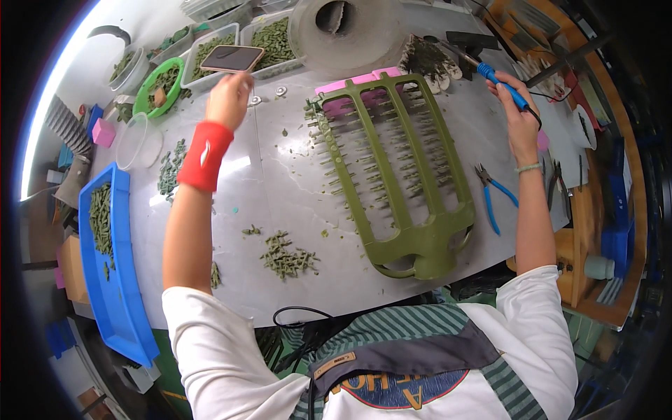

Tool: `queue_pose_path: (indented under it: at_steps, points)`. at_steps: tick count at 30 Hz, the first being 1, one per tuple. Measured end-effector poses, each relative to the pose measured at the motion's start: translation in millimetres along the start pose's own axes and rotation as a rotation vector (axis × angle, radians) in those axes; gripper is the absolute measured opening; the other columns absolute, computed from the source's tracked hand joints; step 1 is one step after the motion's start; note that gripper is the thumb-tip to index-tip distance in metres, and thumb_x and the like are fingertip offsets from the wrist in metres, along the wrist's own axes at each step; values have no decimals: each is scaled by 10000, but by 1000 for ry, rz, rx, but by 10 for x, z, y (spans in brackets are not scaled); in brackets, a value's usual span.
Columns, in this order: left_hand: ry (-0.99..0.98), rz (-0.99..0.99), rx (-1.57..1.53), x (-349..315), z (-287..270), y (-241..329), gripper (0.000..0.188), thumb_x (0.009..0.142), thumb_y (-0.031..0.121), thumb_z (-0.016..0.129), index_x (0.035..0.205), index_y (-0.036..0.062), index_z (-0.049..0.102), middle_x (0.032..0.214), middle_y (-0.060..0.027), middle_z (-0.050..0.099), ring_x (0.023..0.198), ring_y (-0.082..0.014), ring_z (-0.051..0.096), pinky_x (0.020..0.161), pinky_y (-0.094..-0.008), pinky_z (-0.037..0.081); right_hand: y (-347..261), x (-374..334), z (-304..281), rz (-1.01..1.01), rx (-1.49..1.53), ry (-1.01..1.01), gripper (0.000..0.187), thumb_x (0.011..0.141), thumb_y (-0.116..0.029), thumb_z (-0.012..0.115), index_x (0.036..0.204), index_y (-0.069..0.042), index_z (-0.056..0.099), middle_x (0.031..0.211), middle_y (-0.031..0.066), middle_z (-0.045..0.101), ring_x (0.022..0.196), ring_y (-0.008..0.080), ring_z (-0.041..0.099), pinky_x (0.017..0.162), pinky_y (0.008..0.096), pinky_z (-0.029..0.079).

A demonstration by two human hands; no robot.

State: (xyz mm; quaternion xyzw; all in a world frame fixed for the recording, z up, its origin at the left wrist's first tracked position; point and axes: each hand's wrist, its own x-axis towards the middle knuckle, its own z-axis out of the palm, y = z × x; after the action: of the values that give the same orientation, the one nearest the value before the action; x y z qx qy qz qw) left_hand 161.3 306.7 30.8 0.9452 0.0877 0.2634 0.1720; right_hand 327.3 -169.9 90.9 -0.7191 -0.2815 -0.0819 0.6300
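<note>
Currently, the right hand grips a corded, blue-handled soldering iron above the tabletop, to the right of an olive-green barred frame. The left hand hovers just below a phone, fingers drawn together; whether they hold anything, I cannot tell. The frame lies between both forearms, its far end over a pink piece, with pliers close by on its right.
</note>
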Motion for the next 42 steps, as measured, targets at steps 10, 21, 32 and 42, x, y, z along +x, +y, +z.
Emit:
queue_pose_path:
  at_steps: [10,21,32,42]
  points:
    - [-270,-307,-485,-1429,-306,898,95,821,60,688,897,29,640,814,-89,668,765,-206,649,712,-296,524,-265,-214,-562,114,470,235,311,956,-166,593,1181,49,582,1131,146,622,1024,200,616,998,314,466]
    - [-130,-250,-441,-1671,-204,946,200,778,52,722,966,35,654,930,-91,588,883,-235,595,780,-339,512,-876,-831,-896,160,492,15,256,973,-148,542,1156,21,599,1268,151,527,1097,195,580,985,320,491]
    - [-23,-291,-684,-1250,-83,1028,100,835,53,689,924,7,677,817,-72,713,723,-136,673,699,-257,533,-1217,-656,106,31,121,-505,230,917,-148,566,1076,5,631,1166,129,533,969,203,575,846,357,511]
    - [-104,-285,-711,-1115,-24,907,143,834,44,695,972,17,717,896,-75,731,818,-123,689,770,-263,546,-1217,-483,328,-11,94,-585,207,901,-155,596,1029,-1,651,1125,139,542,997,226,573,822,379,539]
